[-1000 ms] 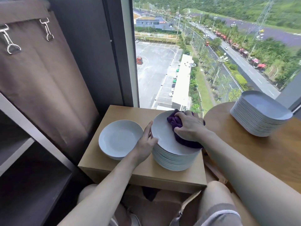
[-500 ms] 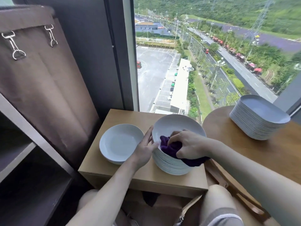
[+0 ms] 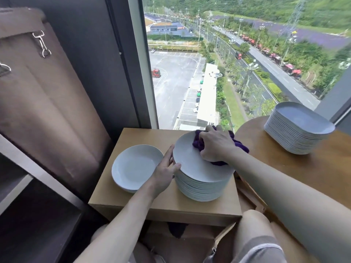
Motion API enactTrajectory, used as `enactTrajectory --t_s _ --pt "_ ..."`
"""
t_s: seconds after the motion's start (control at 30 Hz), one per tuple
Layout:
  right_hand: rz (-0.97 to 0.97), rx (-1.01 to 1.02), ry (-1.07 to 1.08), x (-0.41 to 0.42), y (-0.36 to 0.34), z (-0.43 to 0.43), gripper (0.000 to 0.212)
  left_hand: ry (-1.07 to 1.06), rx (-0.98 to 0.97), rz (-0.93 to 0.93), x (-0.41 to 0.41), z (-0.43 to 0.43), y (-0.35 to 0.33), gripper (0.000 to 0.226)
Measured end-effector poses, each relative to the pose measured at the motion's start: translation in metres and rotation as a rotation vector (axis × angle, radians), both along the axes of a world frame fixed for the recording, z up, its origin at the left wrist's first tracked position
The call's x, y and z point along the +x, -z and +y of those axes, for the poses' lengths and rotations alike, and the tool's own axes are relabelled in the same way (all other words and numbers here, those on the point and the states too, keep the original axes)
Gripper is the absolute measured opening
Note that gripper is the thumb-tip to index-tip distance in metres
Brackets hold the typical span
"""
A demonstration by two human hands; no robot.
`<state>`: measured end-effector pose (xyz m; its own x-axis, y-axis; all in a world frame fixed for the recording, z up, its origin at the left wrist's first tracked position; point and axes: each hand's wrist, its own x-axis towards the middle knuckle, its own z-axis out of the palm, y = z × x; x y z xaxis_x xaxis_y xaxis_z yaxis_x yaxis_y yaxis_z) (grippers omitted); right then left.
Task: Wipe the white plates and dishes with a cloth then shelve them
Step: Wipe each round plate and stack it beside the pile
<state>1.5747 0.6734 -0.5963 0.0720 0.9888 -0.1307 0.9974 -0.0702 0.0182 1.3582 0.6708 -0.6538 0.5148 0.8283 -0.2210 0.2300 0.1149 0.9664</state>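
At the far left stands a dark shelf beside a brown curtain. On the low wooden box a short pile of white plates lies at the left side. Just right of it the left hand holds the rim of the top plate, thumb on the rim and fingers along the edge. This plate lies on the tall stack. The right hand grips a bunched purple cloth and presses it on the far right part of the top plate. Further right, on a round table, stands a stack of oblong dishes.
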Motion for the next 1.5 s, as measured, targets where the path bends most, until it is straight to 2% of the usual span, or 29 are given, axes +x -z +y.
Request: enactTrajectory --t_s 0.13,0.23,0.33,0.47,0.6,0.73,0.87,0.93,1.07,1.17,1.33,1.4,1.5 --pt "0.201 0.01 -0.054 -0.023 0.008 0.01 0.052 -0.001 -0.015 0.015 -0.001 0.001 0.001 0.067" --pt "0.309 -0.015 -0.13 -0.04 0.008 0.002 0.052 0.04 0.006 0.014 -0.003 -0.001 0.0 0.065" --pt "0.4 -0.157 -0.19 -0.038 -0.003 -0.013 0.049 0.056 -0.019 0.02 -0.006 0.002 -0.002 0.065" --pt "0.371 -0.344 -0.244 -0.022 -0.02 -0.034 0.055 0.09 -0.038 0.038 -0.009 0.004 -0.003 0.072" --pt "0.266 -0.425 -0.2 -0.001 -0.03 -0.053 0.048 0.076 -0.031 0.077 -0.007 0.004 -0.005 0.07" --pt "0.01 -0.351 -0.087 0.02 -0.032 -0.049 0.031 0.049 -0.056 0.073 -0.004 0.003 -0.009 0.073" --pt "-0.056 -0.188 0.009 0.015 -0.026 -0.028 0.012 0.012 -0.056 0.046 0.001 0.0 -0.01 0.072" --pt "-0.036 -0.071 0.06 0.005 -0.013 -0.015 0.014 0.018 -0.042 0.038 0.002 -0.003 -0.009 0.07" --pt "0.195 0.098 0.165 -0.018 0.014 0.005 0.024 0.013 -0.032 0.023 0.003 -0.003 -0.006 0.07" --pt "0.336 0.101 0.117 -0.033 0.019 0.007 0.039 -0.01 -0.059 0.007 0.002 -0.005 -0.006 0.072" --pt "0.359 0.027 -0.086 -0.049 0.014 -0.012 0.045 0.012 -0.006 -0.019 0.003 -0.009 -0.008 0.068" --pt "0.354 -0.016 -0.154 -0.048 0.008 -0.026 0.043 -0.005 -0.019 -0.023 0.003 -0.009 -0.009 0.068" --pt "0.344 -0.129 -0.196 -0.036 -0.003 -0.049 0.025 -0.028 -0.019 -0.011 0.002 -0.009 -0.006 0.068"
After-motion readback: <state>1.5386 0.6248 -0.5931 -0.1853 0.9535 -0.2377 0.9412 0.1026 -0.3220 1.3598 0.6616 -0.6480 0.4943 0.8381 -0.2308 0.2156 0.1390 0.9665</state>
